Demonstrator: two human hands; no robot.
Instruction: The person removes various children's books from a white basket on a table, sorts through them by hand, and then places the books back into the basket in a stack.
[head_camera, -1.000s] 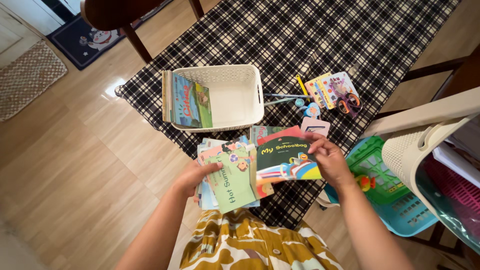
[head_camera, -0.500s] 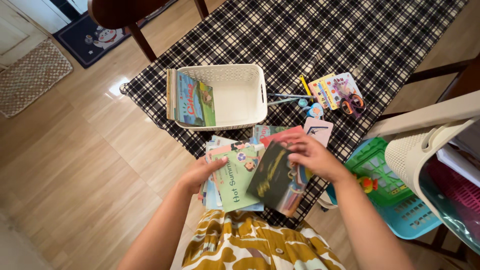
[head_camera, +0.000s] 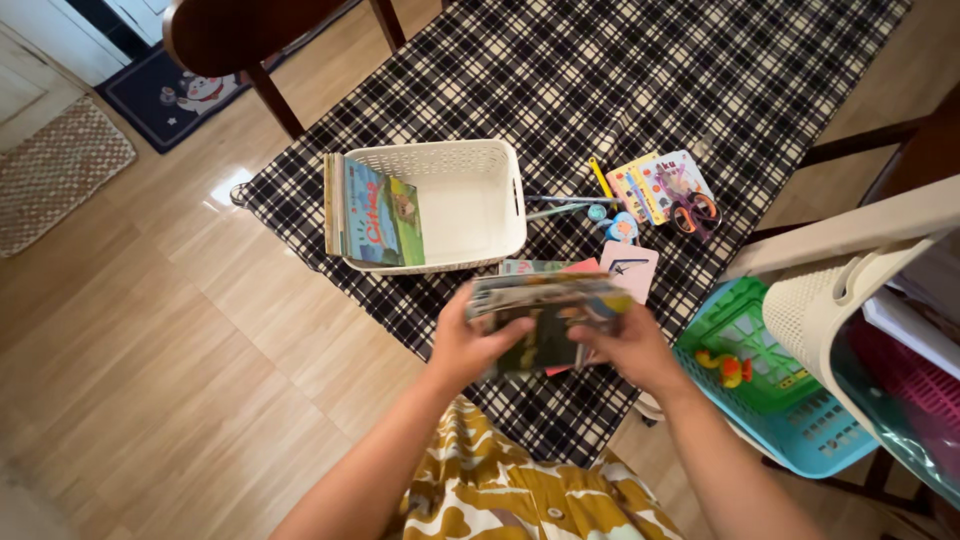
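My left hand (head_camera: 470, 345) and my right hand (head_camera: 622, 348) hold a gathered stack of thin picture books (head_camera: 545, 312) between them, just above the near edge of the table with the black-and-white checked cloth (head_camera: 620, 80). The stack is blurred and stands on edge, a dark cover facing me. Behind it sits a white plastic basket (head_camera: 480, 160) with a few books (head_camera: 372, 210) upright at its left end. A pink card (head_camera: 630, 268) and more flat books (head_camera: 535, 266) lie just past the stack.
Small books with orange scissors (head_camera: 692, 208), pens and a yellow pencil (head_camera: 598, 178) lie right of the basket. A green and blue crate with a toy (head_camera: 770, 370) and a white chair-like frame (head_camera: 850, 270) stand at the right. A dark wooden chair (head_camera: 250, 40) stands at the far left.
The books that lay fanned out under my hands have been pulled together into one stack, lifted and tipped on edge. My left hand moved right to grip it.
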